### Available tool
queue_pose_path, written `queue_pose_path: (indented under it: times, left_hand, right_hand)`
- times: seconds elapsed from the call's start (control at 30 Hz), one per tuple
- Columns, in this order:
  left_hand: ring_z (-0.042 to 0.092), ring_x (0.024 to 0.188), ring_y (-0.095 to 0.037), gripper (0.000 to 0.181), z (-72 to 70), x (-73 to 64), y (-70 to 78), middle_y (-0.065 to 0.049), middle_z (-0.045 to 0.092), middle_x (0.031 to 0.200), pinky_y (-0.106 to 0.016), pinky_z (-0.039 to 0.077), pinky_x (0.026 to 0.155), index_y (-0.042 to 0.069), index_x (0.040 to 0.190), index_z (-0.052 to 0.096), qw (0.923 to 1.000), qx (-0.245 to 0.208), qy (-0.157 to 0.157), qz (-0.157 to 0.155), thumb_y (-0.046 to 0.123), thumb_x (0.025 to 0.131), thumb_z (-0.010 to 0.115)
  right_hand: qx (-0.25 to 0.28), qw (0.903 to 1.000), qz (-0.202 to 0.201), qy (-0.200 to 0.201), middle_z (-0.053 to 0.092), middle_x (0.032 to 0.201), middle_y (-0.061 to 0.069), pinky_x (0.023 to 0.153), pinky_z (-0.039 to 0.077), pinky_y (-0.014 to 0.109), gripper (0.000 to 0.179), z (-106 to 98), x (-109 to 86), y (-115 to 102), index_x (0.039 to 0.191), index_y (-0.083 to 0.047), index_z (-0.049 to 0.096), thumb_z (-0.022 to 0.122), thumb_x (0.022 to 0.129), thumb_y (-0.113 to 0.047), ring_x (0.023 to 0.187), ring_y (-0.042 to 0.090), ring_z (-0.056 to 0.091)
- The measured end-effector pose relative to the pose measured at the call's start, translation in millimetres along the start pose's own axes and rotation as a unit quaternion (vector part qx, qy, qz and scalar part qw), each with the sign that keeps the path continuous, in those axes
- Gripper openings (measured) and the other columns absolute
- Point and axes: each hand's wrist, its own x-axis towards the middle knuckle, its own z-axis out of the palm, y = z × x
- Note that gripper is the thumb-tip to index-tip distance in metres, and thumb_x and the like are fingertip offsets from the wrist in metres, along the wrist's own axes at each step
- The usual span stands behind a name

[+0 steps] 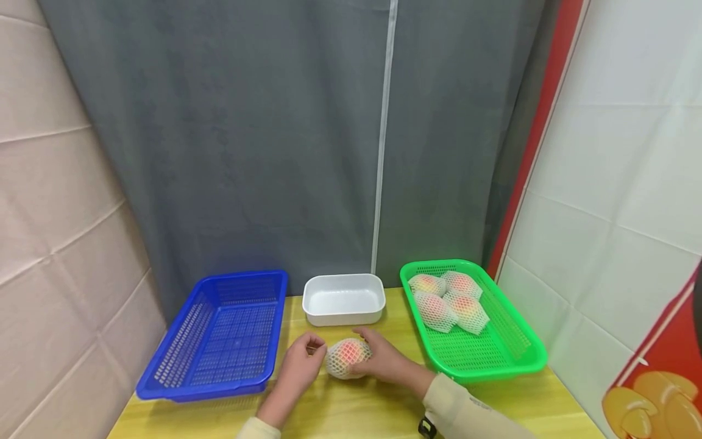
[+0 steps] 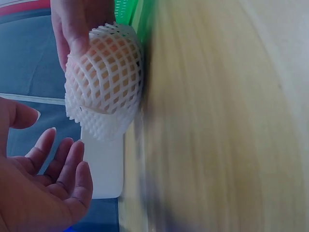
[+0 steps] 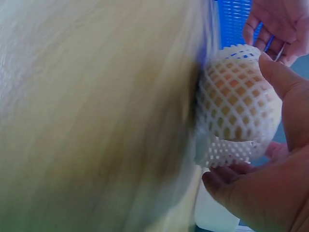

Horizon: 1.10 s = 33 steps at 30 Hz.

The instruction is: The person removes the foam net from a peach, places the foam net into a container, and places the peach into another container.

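Note:
A round red-and-yellow fruit in a white foam net (image 1: 347, 358) sits on the wooden table between both hands. My right hand (image 1: 388, 361) grips its right side, with the thumb on the near side and the fingers round the far side. In the right wrist view the foam net (image 3: 236, 101) lies between that thumb and fingers. My left hand (image 1: 303, 361) is just left of the fruit, holding nothing. The left wrist view shows its fingers (image 2: 63, 164) loosely bent and the thumb apart from them, short of the net's loose end.
Behind the hands stands a white rectangular tray (image 1: 344, 319). To the left is a blue mesh basket (image 1: 241, 335) with nothing in it. A green basket (image 1: 507, 347) on the right holds several netted fruits (image 1: 436, 311). A grey curtain (image 1: 263, 152) hangs behind the table.

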Motion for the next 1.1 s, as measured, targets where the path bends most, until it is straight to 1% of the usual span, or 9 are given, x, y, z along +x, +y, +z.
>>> queue_pose_path:
  times: [0.1, 0.3, 0.43, 0.57, 0.67, 0.73, 0.9, 1.0, 1.1]
  left_hand:
    - [0.071, 0.095, -0.020, 0.006, 2.1, 0.3, -1.4, -0.003, 0.075, 0.102, -0.040, 0.060, 0.082, 0.010, 0.103, 0.073, 1.0000, 0.004, 0.002, -0.009, 0.013, 0.099, 0.077]
    - [0.071, 0.097, -0.020, 0.005, 2.3, 1.4, -0.6, -0.004, 0.075, 0.103, -0.043, 0.060, 0.084, 0.010, 0.103, 0.073, 0.9999, 0.003, -0.004, -0.015, 0.014, 0.100, 0.076]
    - [0.070, 0.097, -0.020, 0.005, 1.9, 1.5, -1.0, -0.004, 0.074, 0.104, -0.042, 0.060, 0.084, 0.010, 0.104, 0.074, 0.9999, 0.004, -0.008, -0.015, 0.014, 0.101, 0.075]
    - [0.070, 0.097, -0.019, 0.005, 2.0, 0.6, -2.0, -0.004, 0.074, 0.103, -0.042, 0.059, 0.085, 0.010, 0.104, 0.074, 0.9998, 0.004, -0.007, -0.018, 0.014, 0.101, 0.075]
    - [0.070, 0.097, -0.020, 0.006, 2.1, -0.1, -2.1, -0.004, 0.074, 0.103, -0.042, 0.059, 0.085, 0.010, 0.104, 0.073, 0.9998, -0.001, -0.008, -0.017, 0.014, 0.101, 0.076]
    - [0.070, 0.098, -0.019, 0.006, 2.3, -0.2, -2.1, -0.003, 0.074, 0.103, -0.042, 0.059, 0.086, 0.010, 0.105, 0.073, 0.9998, -0.006, -0.010, -0.014, 0.015, 0.102, 0.076]
    - [0.067, 0.096, -0.017, 0.007, 1.4, 0.1, -0.7, -0.001, 0.073, 0.100, -0.038, 0.057, 0.084, 0.011, 0.104, 0.074, 0.9999, -0.015, -0.005, 0.001, 0.016, 0.102, 0.076]
    - [0.067, 0.095, -0.016, 0.005, -0.5, 0.3, 0.9, -0.002, 0.073, 0.099, -0.035, 0.056, 0.081, 0.010, 0.103, 0.074, 0.9995, -0.030, 0.003, 0.010, 0.015, 0.101, 0.077]
    - [0.067, 0.095, -0.016, 0.005, -2.4, 0.6, 2.0, -0.002, 0.073, 0.099, -0.033, 0.057, 0.081, 0.010, 0.103, 0.074, 0.9990, -0.043, 0.007, 0.014, 0.012, 0.101, 0.077]
  right_hand:
    - [-0.007, 0.9999, -0.002, -0.009, 0.056, 0.156, 0.022, 0.120, 0.042, 0.064, 0.100, 4, 0.9, 3, 0.162, 0.001, 0.045, 0.097, 0.084, -0.033, 0.140, 0.039, 0.058]
    - [0.003, 0.9997, 0.008, -0.025, 0.063, 0.146, 0.011, 0.115, 0.047, 0.058, 0.096, 6, 2.9, 5, 0.162, -0.004, 0.047, 0.097, 0.085, -0.033, 0.127, 0.027, 0.063]
    - [0.010, 0.9991, 0.016, -0.039, 0.064, 0.144, 0.007, 0.112, 0.049, 0.054, 0.095, 6, 2.7, 6, 0.163, -0.008, 0.047, 0.097, 0.085, -0.032, 0.124, 0.022, 0.064]
    - [0.013, 0.9989, 0.009, -0.045, 0.064, 0.145, 0.007, 0.111, 0.050, 0.052, 0.096, 8, 2.2, 7, 0.164, -0.009, 0.046, 0.097, 0.085, -0.030, 0.124, 0.022, 0.065]
    - [0.015, 0.9991, -0.003, -0.038, 0.063, 0.146, 0.006, 0.112, 0.049, 0.051, 0.093, 9, 2.2, 8, 0.162, -0.007, 0.048, 0.097, 0.086, -0.028, 0.126, 0.023, 0.064]
    - [0.017, 0.9994, -0.008, -0.028, 0.064, 0.143, 0.005, 0.111, 0.050, 0.050, 0.089, 10, 2.2, 8, 0.159, -0.008, 0.051, 0.097, 0.086, -0.028, 0.125, 0.022, 0.064]
    - [0.037, 0.9990, -0.023, 0.003, 0.067, 0.135, 0.004, 0.103, 0.054, 0.041, 0.079, 8, 2.8, 5, 0.152, -0.014, 0.056, 0.097, 0.085, -0.027, 0.117, 0.019, 0.066]
    - [0.048, 0.9982, -0.033, 0.016, 0.069, 0.134, 0.004, 0.100, 0.055, 0.037, 0.079, 4, 3.2, 0, 0.152, -0.015, 0.057, 0.097, 0.085, -0.025, 0.114, 0.017, 0.068]
    - [0.045, 0.9978, -0.042, 0.025, 0.068, 0.137, 0.004, 0.101, 0.055, 0.036, 0.082, -2, 1.9, -10, 0.154, -0.015, 0.056, 0.097, 0.084, -0.026, 0.116, 0.018, 0.068]
